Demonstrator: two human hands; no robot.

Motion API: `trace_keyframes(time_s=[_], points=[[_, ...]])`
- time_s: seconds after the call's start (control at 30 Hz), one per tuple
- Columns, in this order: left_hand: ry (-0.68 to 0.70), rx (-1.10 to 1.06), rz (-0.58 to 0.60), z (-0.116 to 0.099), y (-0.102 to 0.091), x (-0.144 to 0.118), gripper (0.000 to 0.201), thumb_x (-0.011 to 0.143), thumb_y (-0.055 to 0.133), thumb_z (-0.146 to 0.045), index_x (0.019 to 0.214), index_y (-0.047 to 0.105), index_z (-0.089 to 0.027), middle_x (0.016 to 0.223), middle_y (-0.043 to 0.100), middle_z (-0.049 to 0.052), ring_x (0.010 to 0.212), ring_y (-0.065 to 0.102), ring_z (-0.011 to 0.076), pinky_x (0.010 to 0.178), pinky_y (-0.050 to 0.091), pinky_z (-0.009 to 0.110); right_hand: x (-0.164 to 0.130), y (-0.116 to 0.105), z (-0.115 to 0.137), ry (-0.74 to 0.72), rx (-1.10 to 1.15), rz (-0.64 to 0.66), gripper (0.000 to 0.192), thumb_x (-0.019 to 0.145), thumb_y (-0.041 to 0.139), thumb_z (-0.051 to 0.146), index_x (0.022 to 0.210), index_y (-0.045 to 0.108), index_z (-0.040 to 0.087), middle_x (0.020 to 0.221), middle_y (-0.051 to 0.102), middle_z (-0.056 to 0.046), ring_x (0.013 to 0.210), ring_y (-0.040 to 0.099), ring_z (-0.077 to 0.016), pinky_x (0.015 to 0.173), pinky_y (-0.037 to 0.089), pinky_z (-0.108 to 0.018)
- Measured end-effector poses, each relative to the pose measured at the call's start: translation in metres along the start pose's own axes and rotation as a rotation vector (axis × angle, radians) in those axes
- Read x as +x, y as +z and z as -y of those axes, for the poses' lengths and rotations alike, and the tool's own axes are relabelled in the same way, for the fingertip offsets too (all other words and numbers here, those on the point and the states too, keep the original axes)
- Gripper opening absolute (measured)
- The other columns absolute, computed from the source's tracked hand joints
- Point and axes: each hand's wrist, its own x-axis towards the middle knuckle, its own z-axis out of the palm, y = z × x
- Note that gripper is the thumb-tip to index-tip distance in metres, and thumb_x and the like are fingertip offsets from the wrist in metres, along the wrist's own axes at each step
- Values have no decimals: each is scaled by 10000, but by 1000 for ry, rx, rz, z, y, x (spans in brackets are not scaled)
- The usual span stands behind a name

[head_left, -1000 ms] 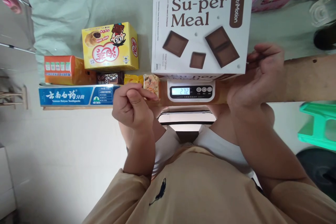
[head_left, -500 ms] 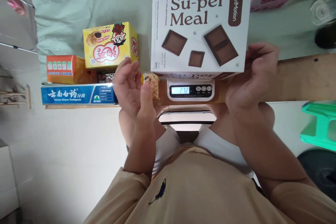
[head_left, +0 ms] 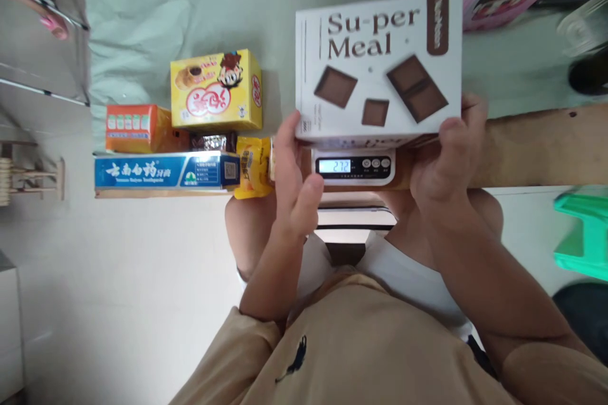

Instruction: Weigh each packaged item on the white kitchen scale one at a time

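So that you can read scale, box seems set back | left grip apart beside box | right grip: can't tell

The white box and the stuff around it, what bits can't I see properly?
All in the head view:
- Most of the scale: covered by the white box.
- The box's small print: too small and blurred to read.
- Most of the pale packet: behind the left hand.
- Part of the green stool: cut off by the right edge.
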Motion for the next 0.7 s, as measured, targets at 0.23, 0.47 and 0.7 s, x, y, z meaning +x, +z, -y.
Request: trace_keyframes(time_s=[0.23,0.47,0.7], points=[[97,59,106,-3,6,-13,791,1023,492,-729,1672,358,-297,1658,534,146,1552,527,348,1278,467,545,16,3,10,4,184,-178,289,734,504,459,928,628,284,940,685,-14,981,727,-258,878,671,-534],[153,-6,84,-25,-9,-8,707,1064,476,-644,1642,407,-244,1585,593,160,1473,601,331,1213,542,520,23,15,55,358,129,30,436,724,593,306,1135,735,325,1151,776,-26,1041,779,-294,715,693,-480],[193,-139,-347,-46,-14,-5,552,1025,515,-659,1383,638,-257,1323,674,123,1237,665,297,1063,581,538,49,88,69,208,114,285,617,965,190,148,981,780,328,1339,755,94,1330,743,-240,829,683,-484]])
